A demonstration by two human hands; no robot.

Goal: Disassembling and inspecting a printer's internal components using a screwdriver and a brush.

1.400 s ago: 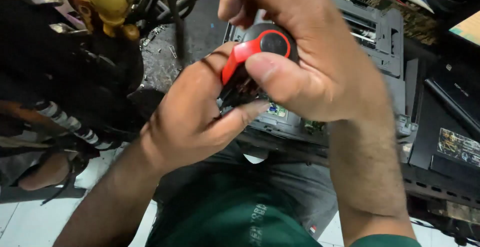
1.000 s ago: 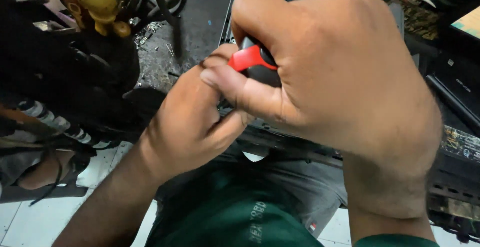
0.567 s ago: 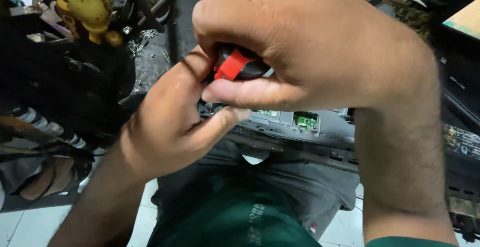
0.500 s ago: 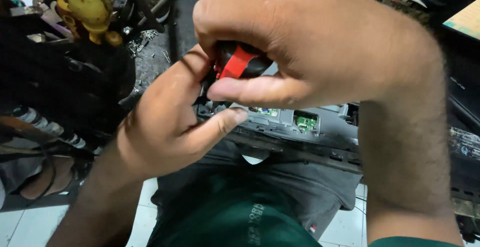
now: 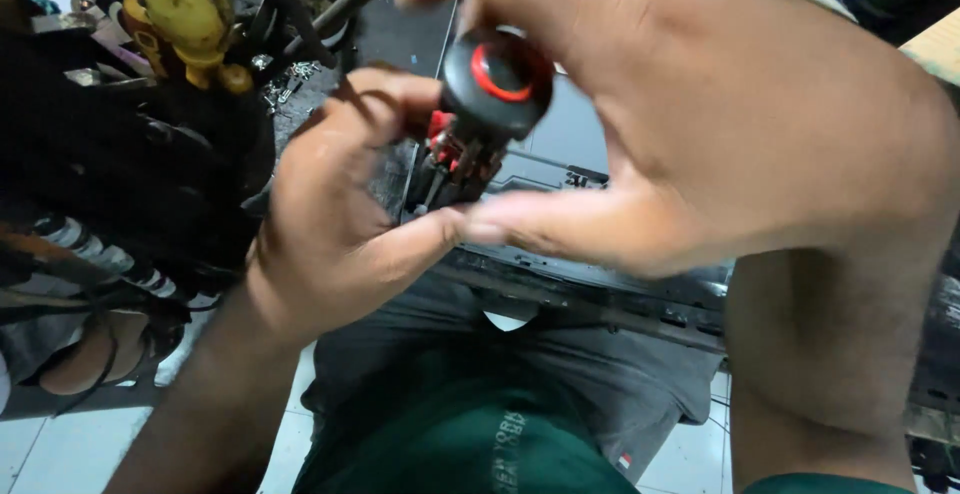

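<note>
Screwdriver (image 5: 478, 114), black with a red ring on its round cap, stands in the middle of the view, cap toward the camera and its shaft pointing down toward a dark flat device (image 5: 560, 144) resting across the person's lap. Right hand (image 5: 720, 144) arches over the cap, thumb and fingers curled loosely about it, so its grip looks half released rather than clenched. Left hand (image 5: 340, 214) pinches the lower red-and-black part of the tool, its fingertips closed on it, steadying the tip. The step in hand looks like driving or seating the tip at the device's near edge; the next move would seem to call for a firm hold on the cap and a straight shaft.

Count: one screwdriver, two hands, one device. To the left, among tangled dark cables, sits one yellow tool (image 5: 185, 14). Below lie grey trousers and a green shirt (image 5: 460, 434).
</note>
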